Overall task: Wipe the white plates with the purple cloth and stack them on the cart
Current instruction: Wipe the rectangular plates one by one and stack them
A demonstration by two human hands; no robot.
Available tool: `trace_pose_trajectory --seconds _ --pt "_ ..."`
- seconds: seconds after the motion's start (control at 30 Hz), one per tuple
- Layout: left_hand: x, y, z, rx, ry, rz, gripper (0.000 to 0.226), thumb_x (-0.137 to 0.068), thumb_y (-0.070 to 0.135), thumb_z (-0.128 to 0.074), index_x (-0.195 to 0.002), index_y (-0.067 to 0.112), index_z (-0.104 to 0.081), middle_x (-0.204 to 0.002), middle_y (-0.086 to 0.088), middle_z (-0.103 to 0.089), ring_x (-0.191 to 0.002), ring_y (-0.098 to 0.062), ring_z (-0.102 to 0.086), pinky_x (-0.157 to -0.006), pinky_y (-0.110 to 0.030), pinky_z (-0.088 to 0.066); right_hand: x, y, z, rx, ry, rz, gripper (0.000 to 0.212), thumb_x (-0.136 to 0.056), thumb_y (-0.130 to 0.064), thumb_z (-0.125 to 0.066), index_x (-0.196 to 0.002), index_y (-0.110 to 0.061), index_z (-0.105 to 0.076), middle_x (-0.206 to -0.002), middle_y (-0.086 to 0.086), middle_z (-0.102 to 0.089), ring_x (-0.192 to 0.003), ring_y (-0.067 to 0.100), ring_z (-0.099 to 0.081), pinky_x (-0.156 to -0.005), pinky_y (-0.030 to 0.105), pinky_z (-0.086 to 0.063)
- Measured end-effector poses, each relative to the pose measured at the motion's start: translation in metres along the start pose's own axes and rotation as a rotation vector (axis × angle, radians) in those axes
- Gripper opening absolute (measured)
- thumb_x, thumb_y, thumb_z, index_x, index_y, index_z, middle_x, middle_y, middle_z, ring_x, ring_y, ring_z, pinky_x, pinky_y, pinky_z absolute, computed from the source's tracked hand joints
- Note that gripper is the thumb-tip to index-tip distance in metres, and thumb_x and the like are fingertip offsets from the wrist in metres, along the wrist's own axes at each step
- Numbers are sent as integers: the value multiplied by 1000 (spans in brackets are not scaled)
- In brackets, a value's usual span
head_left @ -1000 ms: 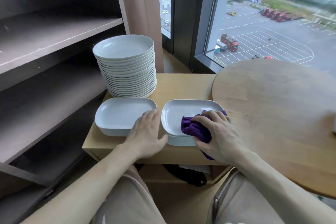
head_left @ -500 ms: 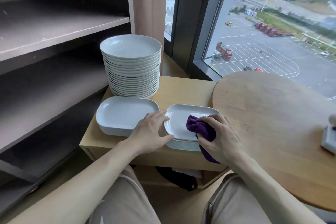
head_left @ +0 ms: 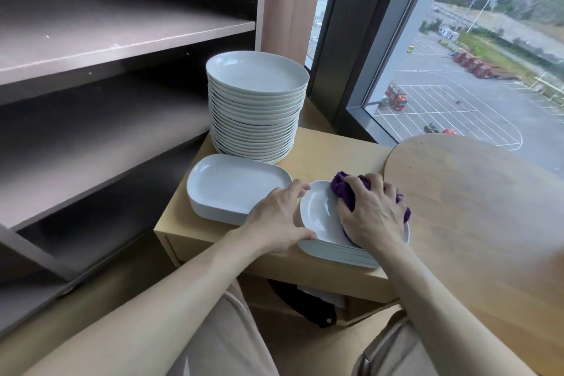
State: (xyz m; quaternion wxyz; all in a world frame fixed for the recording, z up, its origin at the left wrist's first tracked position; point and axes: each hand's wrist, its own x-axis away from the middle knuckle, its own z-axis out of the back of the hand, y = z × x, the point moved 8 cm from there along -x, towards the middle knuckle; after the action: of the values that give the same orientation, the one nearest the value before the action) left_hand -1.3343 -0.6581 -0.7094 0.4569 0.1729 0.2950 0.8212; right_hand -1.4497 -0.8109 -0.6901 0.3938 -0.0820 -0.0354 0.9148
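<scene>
Purple cloth (head_left: pixel 343 189) is bunched under the right hand (head_left: pixel 372 214), whose fingers curl over it and press it onto the right half of a white oblong plate (head_left: pixel 317 214). That plate lies on top of a low pile (head_left: pixel 341 252) of like plates at the near right of the wooden cart (head_left: pixel 332 152). The left hand (head_left: pixel 276 220) rests against the plate's left rim, fingers fairly straight and thumb along the near edge, bracing more than gripping. The two hands are close together, with only the bare left half of the plate between them. So the wiping step is under way on this plate, and the cloth covers only part of it, which suggests more strokes are needed. Just left of the pile stands a deeper oblong dish (head_left: pixel 235 183), and behind that a tall stack (head_left: pixel 256 107) of round plates, both on the cart already. Nothing shows which of these have been wiped, so the share done cannot be told. If the pile under the hands is the unwiped one, several plates remain, each to be cleaned and restacked. The round table (head_left: pixel 488 207) to the right holds no plates in view.
</scene>
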Motion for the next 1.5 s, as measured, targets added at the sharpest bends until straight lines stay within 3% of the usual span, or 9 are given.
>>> trace_pose_trajectory --seconds 0.23,0.4,0.57,0.67,0.83,1.0,1.17,1.37,1.5 --pt "1 3 -2 74 25 -16 108 -71 46 -87 -151 42 -16 -152 15 -45 -136 -16 -41 -103 -35 -40 10 -48 -4 -19 -114 227 54 -80 -60 -33 -125 -42 -57 -132 -7 -51 -120 29 -46 -95 50 -35" --pt "0 -4 -9 94 -43 42 116 -74 46 -83 -154 52 0 -146 -8 -44 -136 -28 -43 -108 -41 -40 15 -51 -3 -84 -281 315 53 -79 -54 -50 -131 -45 -57 -129 -12 -50 -121 23 -42 -94 46 -34" --pt "1 -5 -12 -4 -110 -14 83 -86 50 -73 -154 48 -26 -160 8 -30 -145 -17 -26 -115 -39 -29 33 -49 2 -90 -422 352 60 -74 -60 -44 -131 -47 -57 -123 -14 -48 -113 20 -41 -91 43 -32" --pt "1 -3 -14 -70 -139 -71 62 -89 53 -69 -145 39 -46 -164 26 -16 -146 -9 -19 -118 -39 -27 44 -44 6 -68 -400 340 52 -78 -59 -46 -126 -44 -58 -119 -13 -49 -109 22 -43 -86 43 -33" --pt "0 -6 -14 -99 -127 -84 59 -89 57 -67 -142 37 -50 -164 27 -14 -145 -4 -20 -118 -39 -30 52 -23 15 -51 -364 271 48 -77 -60 -42 -116 -38 -61 -113 -11 -51 -106 22 -47 -86 44 -38" --pt "-3 -10 -14 -69 -138 -63 70 -87 56 -70 -148 39 -42 -158 28 -30 -145 -2 -19 -119 -38 -27 44 26 23 8 -256 121 22 -82 -53 -53 -96 -37 -56 -104 -11 -52 -104 21 -48 -84 41 -30" --pt "-2 -8 -13 -66 -171 -53 71 -87 56 -70 -149 37 -41 -159 27 -30 -145 0 -16 -119 -33 -24 27 42 24 153 -138 22 40 -84 -61 -48 -105 -30 -61 -112 -1 -55 -111 26 -48 -90 47 -34" --pt "0 -2 -10 -62 -156 -47 70 -88 53 -71 -149 34 -43 -161 24 -28 -146 -4 -17 -120 -36 -25 4 28 15 173 -87 9 35 -85 -52 -49 -107 -25 -54 -115 5 -50 -111 31 -48 -88 47 -34" --pt "0 -8 -12 -20 -155 41 92 -82 55 -76 -153 54 -18 -155 2 -32 -141 -24 -34 -117 -40 -31 -3 9 7 191 -79 65 36 -87 -55 -45 -110 -27 -50 -116 4 -48 -109 31 -46 -89 49 -33"
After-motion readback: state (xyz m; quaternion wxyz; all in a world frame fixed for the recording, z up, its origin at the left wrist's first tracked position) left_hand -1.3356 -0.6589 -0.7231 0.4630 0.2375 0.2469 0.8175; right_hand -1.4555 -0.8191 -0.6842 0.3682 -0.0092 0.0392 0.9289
